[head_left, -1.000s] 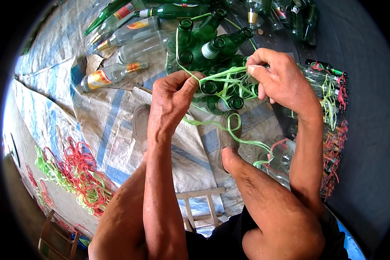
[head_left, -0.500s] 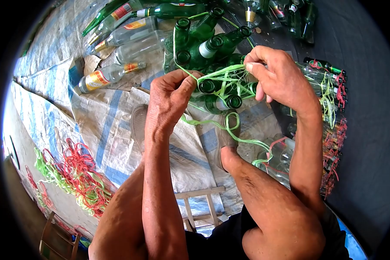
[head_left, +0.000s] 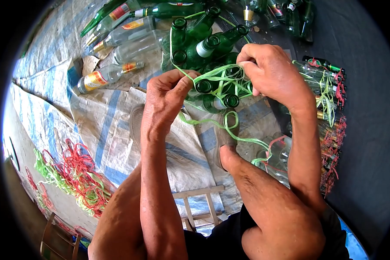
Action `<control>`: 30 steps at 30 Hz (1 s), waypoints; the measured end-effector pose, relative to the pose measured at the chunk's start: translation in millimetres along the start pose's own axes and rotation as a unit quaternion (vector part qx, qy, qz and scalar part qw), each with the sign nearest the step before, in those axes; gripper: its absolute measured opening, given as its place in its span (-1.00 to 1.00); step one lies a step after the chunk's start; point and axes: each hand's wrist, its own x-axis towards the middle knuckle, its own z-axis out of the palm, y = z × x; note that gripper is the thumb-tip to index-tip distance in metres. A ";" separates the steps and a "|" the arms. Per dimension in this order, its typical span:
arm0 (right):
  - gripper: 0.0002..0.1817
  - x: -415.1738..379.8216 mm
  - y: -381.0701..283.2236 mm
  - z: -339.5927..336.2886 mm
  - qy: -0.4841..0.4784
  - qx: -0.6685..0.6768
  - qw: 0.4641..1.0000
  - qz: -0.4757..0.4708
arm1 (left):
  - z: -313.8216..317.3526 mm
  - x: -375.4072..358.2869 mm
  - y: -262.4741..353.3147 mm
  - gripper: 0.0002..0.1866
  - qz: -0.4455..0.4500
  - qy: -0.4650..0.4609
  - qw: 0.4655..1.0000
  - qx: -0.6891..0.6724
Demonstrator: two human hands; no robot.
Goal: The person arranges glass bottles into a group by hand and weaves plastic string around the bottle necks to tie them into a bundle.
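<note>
A cluster of green glass bottles (head_left: pixel 227 42) stands upright before me, necks upward, with green plastic twine (head_left: pixel 221 73) running round and across it. My left hand (head_left: pixel 171 93) pinches the twine at the cluster's near left side. Over the right side, my right hand (head_left: pixel 271 71) is closed on a looped bunch of the same twine, its fingertips partly hidden. Between the hands the strands stretch above the nearest bottle mouths. A loose tail of twine hangs down past my right shoe (head_left: pixel 225 134).
Clear bottles with yellow labels (head_left: pixel 95 81) lie on the striped tarp (head_left: pixel 104 117) at left. A tangle of red and green twine (head_left: pixel 80 173) lies lower left. Bundled bottles (head_left: pixel 329 130) line the right, beside a dark mat (head_left: pixel 368 130). A wooden stool (head_left: pixel 199 193) is below me.
My right hand has shifted slightly left and its wrist has turned, with the twine bunching into a loop near its fingers. My left hand keeps its pinch, moved slightly left.
</note>
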 end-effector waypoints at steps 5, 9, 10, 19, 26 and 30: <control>-0.80 -1.3 -1.0 2.9 0.021 -0.073 0.997 -0.013 | -9.0 -1.3 3.5 -0.76 -0.039 -0.025 0.998 -0.052; -0.79 -5.9 4.7 6.1 0.041 -0.042 0.998 -0.034 | -8.7 -1.5 7.2 -0.77 -0.009 -0.003 1.000 0.002; -0.79 -7.2 8.3 7.9 0.050 -0.031 0.997 -0.051 | -9.6 -0.7 6.2 -0.77 0.004 0.005 1.000 0.019; -0.50 -48.3 -15.0 13.6 0.072 -0.019 0.997 -0.019 | -9.5 -4.2 17.9 -0.80 0.108 0.078 0.964 0.229; -0.23 -59.4 -16.6 39.1 0.134 -0.073 0.988 -0.019 | -8.2 -5.0 11.7 -0.74 0.124 0.126 0.962 0.207; -0.24 -62.1 -19.1 41.3 0.163 -0.053 0.985 -0.025 | -4.9 -8.1 19.7 -0.46 0.132 0.144 0.955 0.222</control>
